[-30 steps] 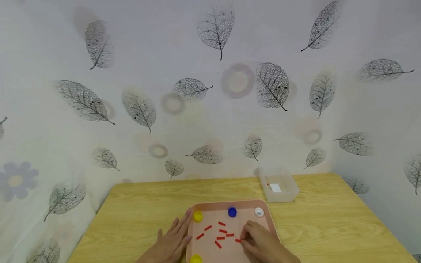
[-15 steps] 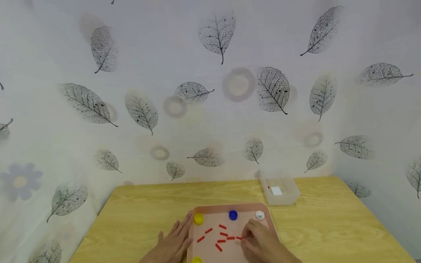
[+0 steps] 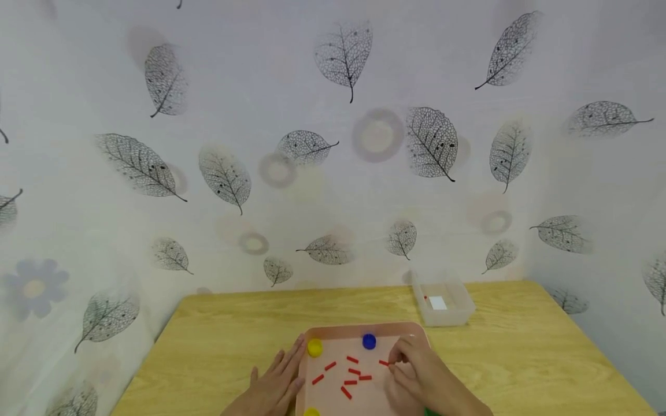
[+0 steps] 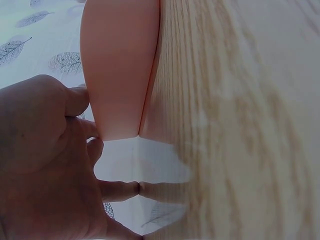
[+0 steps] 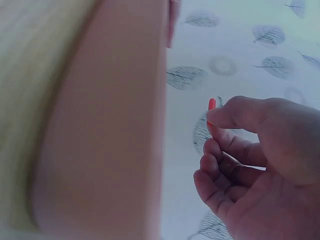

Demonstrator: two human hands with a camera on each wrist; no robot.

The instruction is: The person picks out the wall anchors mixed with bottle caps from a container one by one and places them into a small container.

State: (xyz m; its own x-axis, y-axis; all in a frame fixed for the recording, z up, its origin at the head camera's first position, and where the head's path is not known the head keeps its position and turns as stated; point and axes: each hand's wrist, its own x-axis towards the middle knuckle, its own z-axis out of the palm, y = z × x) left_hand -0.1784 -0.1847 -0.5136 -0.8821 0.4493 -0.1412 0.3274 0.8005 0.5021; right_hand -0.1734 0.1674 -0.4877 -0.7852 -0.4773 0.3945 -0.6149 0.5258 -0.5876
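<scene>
A pink tray (image 3: 340, 331) lies on the wooden table. My right hand (image 3: 424, 372) is over its right side and pinches a small red stick (image 3: 383, 363) between thumb and forefinger; the right wrist view shows the same stick (image 5: 212, 103) poking out past the fingertips. Several more red sticks (image 3: 351, 382) lie scattered in the middle of the tray. My left hand (image 3: 270, 384) rests at the tray's left edge with its fingers straight. In the left wrist view this hand (image 4: 47, 160) touches the tray's outer wall (image 4: 120, 65), with some fingertips on the table.
Inside the tray are a yellow cap (image 3: 314, 347) at the far left corner, a blue cap (image 3: 369, 341) along the far side and another yellow cap (image 3: 311, 412) nearer me. A clear plastic box (image 3: 448, 316) stands behind on the right. Something green (image 3: 430, 412) shows beneath my right wrist.
My right hand has lifted the red stick and moved slightly away from me and to the right. It now hides the white cap. The left hand has stayed in place.
</scene>
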